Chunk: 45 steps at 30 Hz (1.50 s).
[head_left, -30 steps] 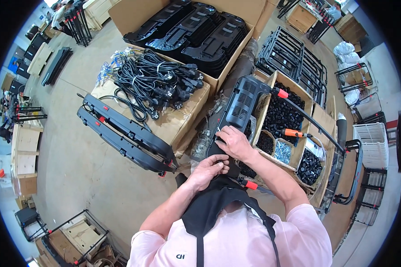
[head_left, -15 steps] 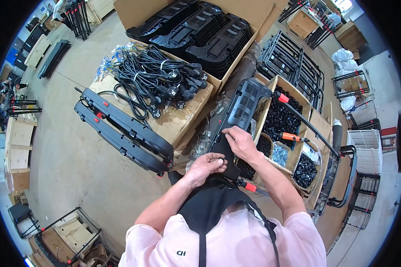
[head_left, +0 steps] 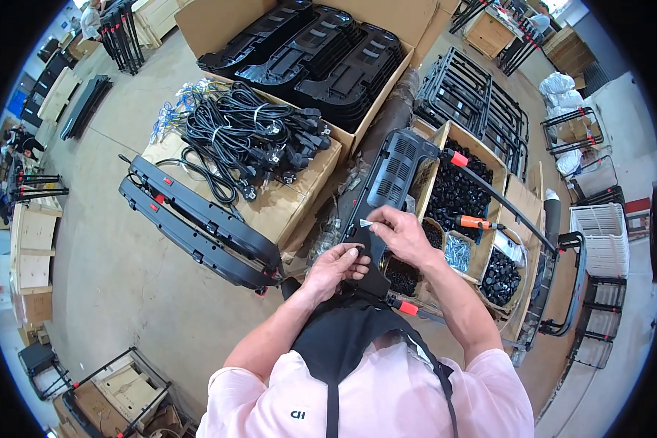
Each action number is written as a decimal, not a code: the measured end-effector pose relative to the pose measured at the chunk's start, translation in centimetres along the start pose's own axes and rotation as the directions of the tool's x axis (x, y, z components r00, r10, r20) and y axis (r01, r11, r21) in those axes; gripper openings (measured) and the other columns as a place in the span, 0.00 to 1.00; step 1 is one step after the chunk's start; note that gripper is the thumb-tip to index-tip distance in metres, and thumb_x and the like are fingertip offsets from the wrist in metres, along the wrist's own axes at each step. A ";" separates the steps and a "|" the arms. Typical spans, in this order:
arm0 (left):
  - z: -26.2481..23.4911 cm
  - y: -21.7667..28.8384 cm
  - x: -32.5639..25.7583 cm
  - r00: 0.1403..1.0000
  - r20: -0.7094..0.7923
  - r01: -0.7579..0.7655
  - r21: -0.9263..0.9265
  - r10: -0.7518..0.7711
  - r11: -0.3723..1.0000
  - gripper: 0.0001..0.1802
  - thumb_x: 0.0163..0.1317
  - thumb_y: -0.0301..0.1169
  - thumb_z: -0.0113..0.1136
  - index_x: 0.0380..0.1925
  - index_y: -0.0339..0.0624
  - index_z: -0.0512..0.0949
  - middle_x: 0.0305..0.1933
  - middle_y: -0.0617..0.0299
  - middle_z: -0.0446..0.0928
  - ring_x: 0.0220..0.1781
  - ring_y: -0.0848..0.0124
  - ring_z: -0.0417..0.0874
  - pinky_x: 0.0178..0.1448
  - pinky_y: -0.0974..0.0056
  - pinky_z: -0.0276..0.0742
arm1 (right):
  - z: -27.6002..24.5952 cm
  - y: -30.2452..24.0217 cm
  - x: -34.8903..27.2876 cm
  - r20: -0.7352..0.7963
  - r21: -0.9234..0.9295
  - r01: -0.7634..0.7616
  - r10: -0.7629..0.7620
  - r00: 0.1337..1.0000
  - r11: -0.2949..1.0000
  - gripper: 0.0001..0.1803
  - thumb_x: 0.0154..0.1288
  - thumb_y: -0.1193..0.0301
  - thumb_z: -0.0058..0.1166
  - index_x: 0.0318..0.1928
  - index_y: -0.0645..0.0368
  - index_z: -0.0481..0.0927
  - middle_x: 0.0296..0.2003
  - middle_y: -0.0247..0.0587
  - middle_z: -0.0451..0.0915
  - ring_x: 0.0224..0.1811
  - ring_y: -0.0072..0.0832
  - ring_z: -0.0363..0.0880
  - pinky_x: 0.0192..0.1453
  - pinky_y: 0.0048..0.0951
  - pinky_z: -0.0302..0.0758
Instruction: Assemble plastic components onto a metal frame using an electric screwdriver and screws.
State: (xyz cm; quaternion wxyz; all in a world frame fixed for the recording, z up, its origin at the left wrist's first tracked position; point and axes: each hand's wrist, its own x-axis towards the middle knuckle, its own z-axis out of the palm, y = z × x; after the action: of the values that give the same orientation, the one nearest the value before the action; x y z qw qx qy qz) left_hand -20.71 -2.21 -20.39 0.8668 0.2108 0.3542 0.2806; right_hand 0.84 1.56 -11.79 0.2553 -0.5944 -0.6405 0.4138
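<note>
Over the black vented panel (head_left: pixel 387 191), right hand (head_left: pixel 401 233) pinches a small pale tag (head_left: pixel 366 222); left hand (head_left: pixel 337 264) steadies the panel's edge, fitting seemingly unfinished.

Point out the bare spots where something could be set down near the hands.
Bare concrete floor lies left of the long black panels, toward the wooden crates. A strip of bare cardboard shows below the black cables. It is crowded around the left hand and right hand, over the black housing and the boxes of black parts.
</note>
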 end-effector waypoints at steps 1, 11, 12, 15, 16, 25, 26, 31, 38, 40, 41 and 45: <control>0.1 0.1 0.2 1.000 0.002 0.000 0.000 0.000 1.000 0.19 0.82 0.35 0.53 0.65 0.36 0.73 0.50 0.55 0.85 0.45 0.70 0.87 0.51 0.66 0.86 | -0.8 -0.5 -0.4 0.050 -0.033 0.045 -0.043 0.998 0.998 0.09 0.71 0.76 0.55 0.47 0.63 0.85 0.40 0.46 0.85 0.41 0.40 0.85 0.47 0.37 0.80; 1.4 1.1 1.8 0.996 0.088 0.008 0.155 -0.022 0.988 0.18 0.84 0.38 0.49 0.60 0.36 0.78 0.50 0.55 0.86 0.47 0.70 0.88 0.54 0.65 0.87 | -1.1 1.1 -1.0 0.171 -0.149 0.244 -0.218 0.961 0.958 0.07 0.69 0.76 0.57 0.45 0.64 0.84 0.40 0.49 0.84 0.46 0.46 0.86 0.51 0.41 0.81; 1.4 1.1 2.0 0.995 0.098 0.015 0.144 -0.029 0.989 0.18 0.84 0.39 0.49 0.59 0.36 0.78 0.50 0.56 0.86 0.47 0.70 0.88 0.54 0.65 0.87 | -1.1 1.2 -1.0 0.172 -0.136 0.237 -0.212 0.962 0.962 0.07 0.69 0.75 0.59 0.45 0.63 0.84 0.39 0.48 0.84 0.45 0.45 0.86 0.51 0.40 0.81; 2.1 1.5 2.6 0.998 0.032 0.053 0.111 -0.057 0.992 0.18 0.84 0.39 0.49 0.57 0.37 0.79 0.49 0.56 0.87 0.46 0.71 0.88 0.54 0.65 0.87 | -1.2 1.0 -1.0 0.089 -0.147 0.112 -0.100 0.991 0.983 0.09 0.68 0.74 0.61 0.45 0.63 0.84 0.39 0.48 0.84 0.44 0.45 0.86 0.50 0.40 0.82; 2.2 1.5 2.8 0.998 0.030 0.053 0.111 -0.057 0.992 0.18 0.84 0.39 0.49 0.57 0.37 0.79 0.49 0.56 0.87 0.46 0.71 0.88 0.54 0.65 0.87 | -1.3 1.2 -1.0 0.090 -0.146 0.113 -0.100 0.991 0.983 0.09 0.68 0.74 0.61 0.45 0.63 0.84 0.39 0.48 0.84 0.44 0.45 0.86 0.50 0.40 0.82; 3.6 1.3 5.1 0.999 -0.015 0.033 -0.048 -0.033 0.998 0.16 0.84 0.40 0.48 0.52 0.40 0.79 0.50 0.55 0.86 0.50 0.66 0.89 0.56 0.61 0.87 | -2.3 1.4 0.0 0.085 -0.427 0.433 -0.441 0.893 0.794 0.13 0.62 0.68 0.69 0.42 0.63 0.84 0.40 0.47 0.84 0.47 0.45 0.85 0.52 0.40 0.82; 4.0 1.6 5.2 1.000 -0.010 0.017 -0.075 -0.018 0.997 0.18 0.84 0.41 0.48 0.54 0.39 0.79 0.50 0.55 0.86 0.50 0.66 0.89 0.56 0.61 0.87 | -2.3 2.1 0.7 0.017 -0.417 0.424 -0.459 0.888 0.804 0.13 0.61 0.68 0.69 0.42 0.62 0.84 0.40 0.47 0.85 0.47 0.45 0.85 0.52 0.40 0.82; 5.7 3.0 3.9 0.999 -0.029 0.033 0.043 -0.031 0.999 0.25 0.85 0.46 0.45 0.65 0.38 0.75 0.55 0.56 0.86 0.50 0.68 0.88 0.56 0.61 0.85 | -5.6 5.2 7.1 -0.246 -0.438 0.312 -0.446 0.861 0.843 0.14 0.61 0.68 0.69 0.44 0.62 0.87 0.44 0.47 0.85 0.51 0.46 0.83 0.57 0.41 0.80; 4.9 1.0 2.3 0.996 -0.053 0.075 0.055 -0.072 0.996 0.24 0.85 0.44 0.44 0.65 0.36 0.74 0.54 0.55 0.84 0.51 0.66 0.87 0.57 0.60 0.85 | -6.6 9.0 14.1 -0.281 -0.459 0.209 -0.364 0.888 0.864 0.15 0.61 0.66 0.67 0.45 0.60 0.90 0.43 0.45 0.83 0.52 0.46 0.80 0.59 0.43 0.77; 4.8 0.9 2.0 0.996 -0.058 0.075 0.055 -0.071 0.996 0.24 0.85 0.43 0.44 0.66 0.35 0.74 0.55 0.55 0.84 0.51 0.66 0.87 0.57 0.60 0.85 | -6.6 9.7 14.8 -0.259 -0.464 0.211 -0.360 0.896 0.860 0.15 0.61 0.66 0.67 0.45 0.60 0.90 0.43 0.45 0.83 0.53 0.46 0.80 0.60 0.43 0.77; 4.8 0.8 1.9 0.996 -0.061 0.065 0.061 -0.062 0.996 0.24 0.85 0.43 0.44 0.66 0.35 0.74 0.55 0.55 0.84 0.51 0.66 0.87 0.56 0.60 0.84 | -6.7 9.8 15.0 -0.246 -0.463 0.201 -0.343 0.906 0.863 0.15 0.61 0.65 0.67 0.45 0.59 0.90 0.44 0.45 0.83 0.53 0.46 0.80 0.60 0.43 0.77; 5.2 0.6 1.9 0.997 -0.063 0.047 0.065 -0.043 0.997 0.23 0.85 0.42 0.45 0.65 0.36 0.74 0.54 0.56 0.84 0.51 0.67 0.86 0.56 0.61 0.84 | -6.7 9.8 15.5 -0.211 -0.461 0.188 -0.313 0.926 0.867 0.15 0.61 0.65 0.67 0.46 0.59 0.90 0.44 0.45 0.82 0.54 0.46 0.78 0.61 0.44 0.77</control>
State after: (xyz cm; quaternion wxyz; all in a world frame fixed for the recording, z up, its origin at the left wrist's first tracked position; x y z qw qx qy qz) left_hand -15.98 -1.38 -17.61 0.8541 0.2230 0.3944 0.2555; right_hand 9.18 17.63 -18.99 0.2565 -0.5990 -0.7463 0.1361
